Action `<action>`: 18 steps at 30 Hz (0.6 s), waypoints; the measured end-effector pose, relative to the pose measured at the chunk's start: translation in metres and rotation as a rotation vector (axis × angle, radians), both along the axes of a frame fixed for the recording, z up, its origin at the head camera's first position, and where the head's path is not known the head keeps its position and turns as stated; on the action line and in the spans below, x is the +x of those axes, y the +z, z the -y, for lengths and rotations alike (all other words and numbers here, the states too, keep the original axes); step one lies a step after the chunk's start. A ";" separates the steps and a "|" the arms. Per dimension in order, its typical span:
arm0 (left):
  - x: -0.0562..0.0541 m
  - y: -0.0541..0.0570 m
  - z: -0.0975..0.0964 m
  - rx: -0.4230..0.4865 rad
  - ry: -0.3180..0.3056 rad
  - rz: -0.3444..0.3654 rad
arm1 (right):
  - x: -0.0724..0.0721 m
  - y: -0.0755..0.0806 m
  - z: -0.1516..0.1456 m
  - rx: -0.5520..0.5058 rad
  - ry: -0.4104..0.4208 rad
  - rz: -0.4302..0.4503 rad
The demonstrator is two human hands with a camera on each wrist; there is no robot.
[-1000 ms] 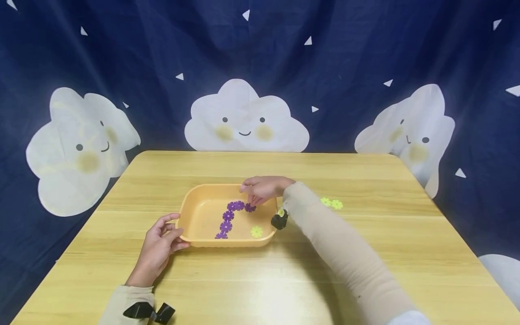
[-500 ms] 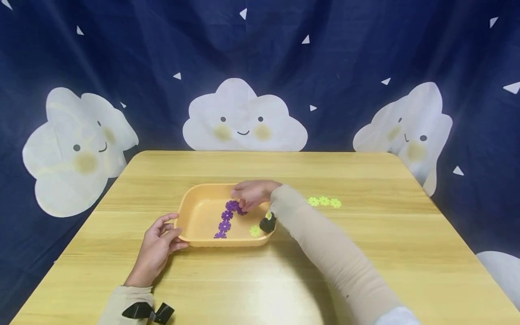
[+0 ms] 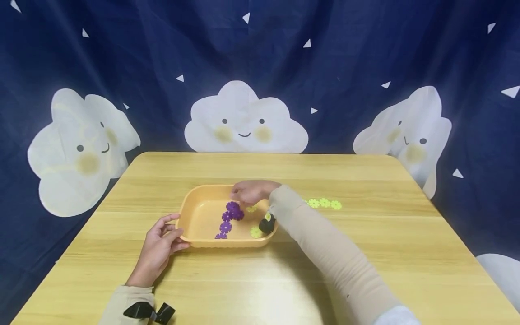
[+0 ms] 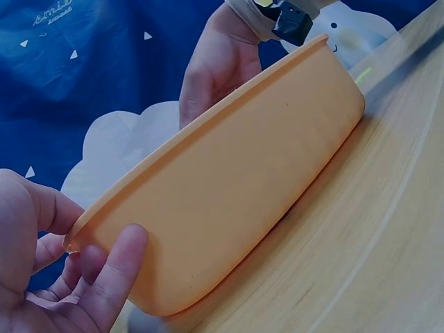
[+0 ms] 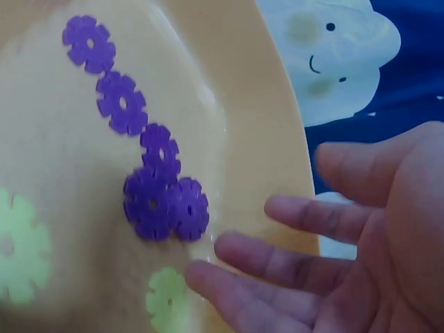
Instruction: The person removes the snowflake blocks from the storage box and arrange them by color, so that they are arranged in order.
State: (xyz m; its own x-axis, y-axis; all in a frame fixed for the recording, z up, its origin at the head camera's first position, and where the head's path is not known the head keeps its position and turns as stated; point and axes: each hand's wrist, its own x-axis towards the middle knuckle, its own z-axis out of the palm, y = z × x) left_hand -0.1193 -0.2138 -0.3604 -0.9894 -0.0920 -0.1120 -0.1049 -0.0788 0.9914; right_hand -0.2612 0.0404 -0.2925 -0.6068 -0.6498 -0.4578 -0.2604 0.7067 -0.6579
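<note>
My left hand (image 3: 160,241) pinches the left end of an orange plastic tray (image 4: 229,180), with fingers at the rim and one digit against the outer wall. My right hand (image 3: 253,191) is over the tray's far right part. In the right wrist view its fingers (image 5: 284,263) are spread and hold nothing. Below them lie several purple snowflake discs (image 5: 123,103), strung in a line and bunched at one end. One yellow-green disc (image 5: 166,300) lies beside the fingertips. Another yellow-green disc (image 3: 256,232) lies near the tray's front right corner, beside the black wrist camera (image 3: 266,224).
A row of yellow-green discs (image 3: 324,203) lies on the wooden table (image 3: 365,253) right of the tray, partly hidden by the right sleeve (image 3: 325,234). Behind the table hangs a dark blue curtain (image 3: 154,40) with white clouds.
My right hand has moved left and let go of the purple disc, which now lies bunched against the others. A second yellow-green disc shows in the tray. My left hand stays on the tray.
</note>
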 end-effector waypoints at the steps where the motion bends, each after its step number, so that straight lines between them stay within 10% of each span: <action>1: 0.000 0.000 0.000 -0.002 -0.001 0.000 | -0.001 0.001 -0.001 0.043 0.027 -0.067; 4: -0.001 0.000 0.000 -0.003 -0.002 -0.002 | -0.002 0.002 -0.004 0.127 0.076 -0.190; 13: 0.000 0.001 0.000 0.008 -0.001 -0.005 | -0.001 0.001 -0.008 0.028 -0.030 0.028; 18: 0.001 0.001 0.000 0.012 -0.003 -0.010 | -0.001 -0.001 -0.006 0.104 0.042 -0.084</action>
State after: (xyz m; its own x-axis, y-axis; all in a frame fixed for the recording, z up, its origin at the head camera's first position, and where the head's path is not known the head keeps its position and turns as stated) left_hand -0.1183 -0.2134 -0.3598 -0.9908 -0.0877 -0.1035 -0.0955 -0.0907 0.9913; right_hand -0.2625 0.0461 -0.2936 -0.6191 -0.6270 -0.4727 -0.3417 0.7572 -0.5567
